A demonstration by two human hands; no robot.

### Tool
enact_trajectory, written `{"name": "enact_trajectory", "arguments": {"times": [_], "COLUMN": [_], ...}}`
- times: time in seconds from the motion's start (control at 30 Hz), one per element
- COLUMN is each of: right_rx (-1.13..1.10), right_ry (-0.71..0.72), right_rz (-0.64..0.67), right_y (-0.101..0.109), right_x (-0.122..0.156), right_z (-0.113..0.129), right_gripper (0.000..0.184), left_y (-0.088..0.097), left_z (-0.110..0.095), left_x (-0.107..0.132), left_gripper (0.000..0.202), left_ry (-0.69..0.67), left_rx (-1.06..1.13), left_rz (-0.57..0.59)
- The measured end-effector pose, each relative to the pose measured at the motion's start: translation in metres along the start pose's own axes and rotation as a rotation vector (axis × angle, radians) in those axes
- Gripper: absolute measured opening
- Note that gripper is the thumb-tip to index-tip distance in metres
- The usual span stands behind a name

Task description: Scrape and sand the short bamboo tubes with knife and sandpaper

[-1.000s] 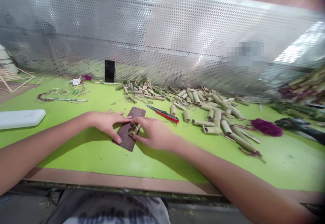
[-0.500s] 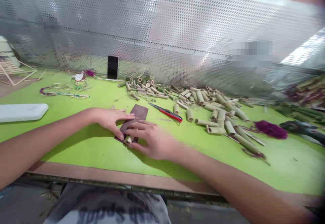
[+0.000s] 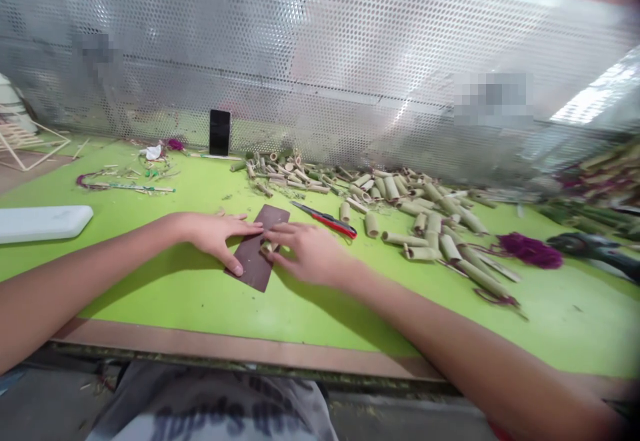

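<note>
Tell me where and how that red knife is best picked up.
Probably by its thick red handle, pinched across the sides from the right: the knife lies flat, handle toward the near right, slim, blade-like tip pointing left and away.

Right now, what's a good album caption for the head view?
Left hand on a brown sheet, right hand holding a bamboo piece on it.

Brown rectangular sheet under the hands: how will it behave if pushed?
Brown rectangular sheet: probably light and bendy, since it looks thin. Likely slides rather than tips, lying flat; the left hand resting on it may resist.
</note>
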State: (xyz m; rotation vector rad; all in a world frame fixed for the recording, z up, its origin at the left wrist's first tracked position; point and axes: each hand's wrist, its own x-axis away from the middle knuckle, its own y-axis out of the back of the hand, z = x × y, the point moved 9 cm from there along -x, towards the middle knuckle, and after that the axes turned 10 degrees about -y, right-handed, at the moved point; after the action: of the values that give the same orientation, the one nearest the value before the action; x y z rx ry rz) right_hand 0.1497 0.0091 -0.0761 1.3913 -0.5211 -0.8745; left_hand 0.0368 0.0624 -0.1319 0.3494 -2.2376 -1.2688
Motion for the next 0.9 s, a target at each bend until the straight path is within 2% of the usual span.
{"name": "enact_trajectory", "arguments": {"times": [0.13, 0.3, 0.47, 0.63, 0.8, 0.9], "right_rx": [-0.070, 0.026, 0.000, 0.062, 0.039, 0.071], "right_ry": [0.163, 0.041, 0.176, 0.049, 0.163, 0.064], "right_rz": [0.074, -0.014, 0.042, -0.007, 0.041, 0.006], "right_y": [-0.003, 0.000, -0.006, -0.003, -0.007, -0.005], "right_x": [0.007, 0.005, 0.009, 0.004, 0.008, 0.004], "right_z": [0.021, 0.012, 0.025, 0.011, 0.025, 0.016], "right_gripper": [0.029, 0.033, 0.033, 0.036, 0.037, 0.038], "left_y": [-0.001, -0.001, -0.001, -0.002, -0.002, -0.002], "left_z": [-0.001, 0.000, 0.000, 0.003, 0.001, 0.001], "left_x": [-0.001, -0.001, -0.001, -0.002, -0.003, -0.003], "left_gripper": [0.116, 0.118, 0.116, 0.117, 0.117, 0.117], "left_ry": [-0.028, -0.009, -0.030, -0.011, -0.037, -0.034], "left_rx": [-0.012, -0.007, -0.014, -0.015, -0.014, -0.028], "left_rz": [-0.005, -0.001, -0.009, -0.011, -0.006, -0.011]}}
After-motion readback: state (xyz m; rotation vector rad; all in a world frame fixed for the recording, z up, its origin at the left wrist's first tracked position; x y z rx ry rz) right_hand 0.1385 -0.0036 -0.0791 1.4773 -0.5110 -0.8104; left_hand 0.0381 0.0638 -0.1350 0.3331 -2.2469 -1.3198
